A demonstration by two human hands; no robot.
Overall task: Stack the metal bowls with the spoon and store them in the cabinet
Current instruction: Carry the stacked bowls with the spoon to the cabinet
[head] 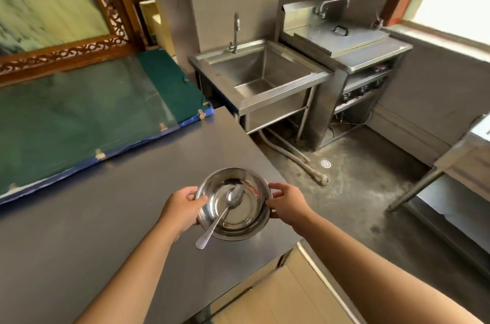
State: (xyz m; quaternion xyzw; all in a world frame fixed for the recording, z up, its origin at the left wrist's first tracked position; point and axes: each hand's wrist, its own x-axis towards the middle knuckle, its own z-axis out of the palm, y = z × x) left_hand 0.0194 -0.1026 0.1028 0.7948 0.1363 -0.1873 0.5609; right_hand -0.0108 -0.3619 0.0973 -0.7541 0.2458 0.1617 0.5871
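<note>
Above the dark counter (92,204), left hand (180,207) and right hand (285,200) grip unmarked stacked bowls (249,220) holding a spoon (225,209).

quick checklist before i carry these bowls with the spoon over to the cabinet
1. Two-handed hold: left hand and right hand grip opposite rims of the round shiny metal bowl stack. Ok.
2. Bowls nested: a second rim shows under the top one, but I cannot count them. Cannot tell.
3. Long-handled metal spoon inside: its head lies in the bowl, but the handle sticks out over the near rim and could slip. Not ok.
4. Stack level: tipped slightly toward you. Not ok.
5. Dark grey countertop nearby: bare around the bowls. Ok.
6. Beige cabinet front below: whether it is open is unclear. Cannot tell.
</note>
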